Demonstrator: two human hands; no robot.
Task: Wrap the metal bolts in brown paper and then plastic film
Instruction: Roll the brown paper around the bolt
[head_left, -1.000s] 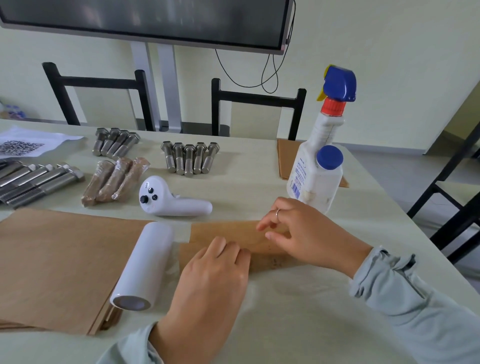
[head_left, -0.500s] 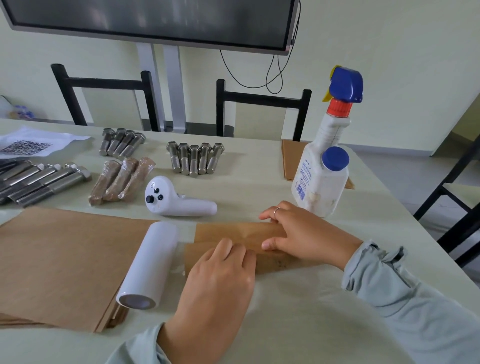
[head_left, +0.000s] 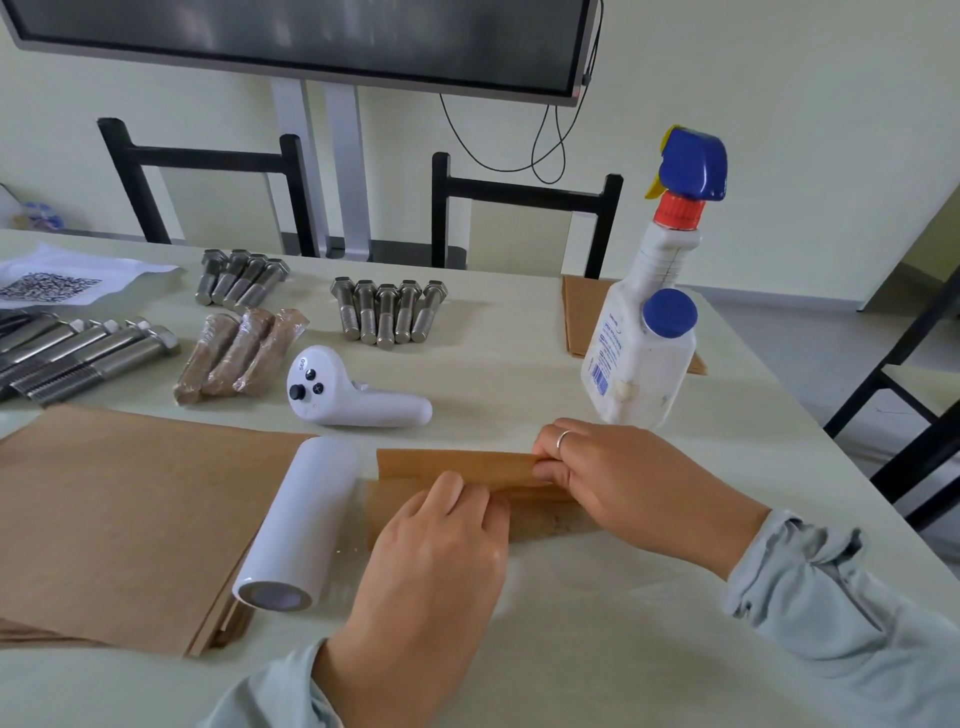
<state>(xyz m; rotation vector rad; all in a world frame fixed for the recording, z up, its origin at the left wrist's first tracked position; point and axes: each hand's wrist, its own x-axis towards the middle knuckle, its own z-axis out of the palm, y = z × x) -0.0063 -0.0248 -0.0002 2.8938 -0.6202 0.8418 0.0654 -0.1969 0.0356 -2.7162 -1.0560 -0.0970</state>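
Both hands work on a small sheet of brown paper lying on the pale table, just right of a white roll of plastic film. The left hand lies palm down on the near part of the sheet, its fingers together and only slightly bent, pressing the paper flat against the table. The right hand, a ring on one finger, has its fingers curled around the right end of the sheet and clamped on it, where the far edge of the paper stands up and folds toward the person. Whatever the fold covers is hidden, so I cannot tell whether a bolt lies inside.

The film roll rests on the right edge of a stack of larger brown paper sheets. Beyond it lies a white handheld controller. Farther back sit five bare metal bolts in a row, four more bolts to their left, and three wrapped bolts in brown paper and film between the groups. Longer bolts lie at the left edge, near a printed sheet. A white spray bottle with a blue trigger head stands just beyond the right hand
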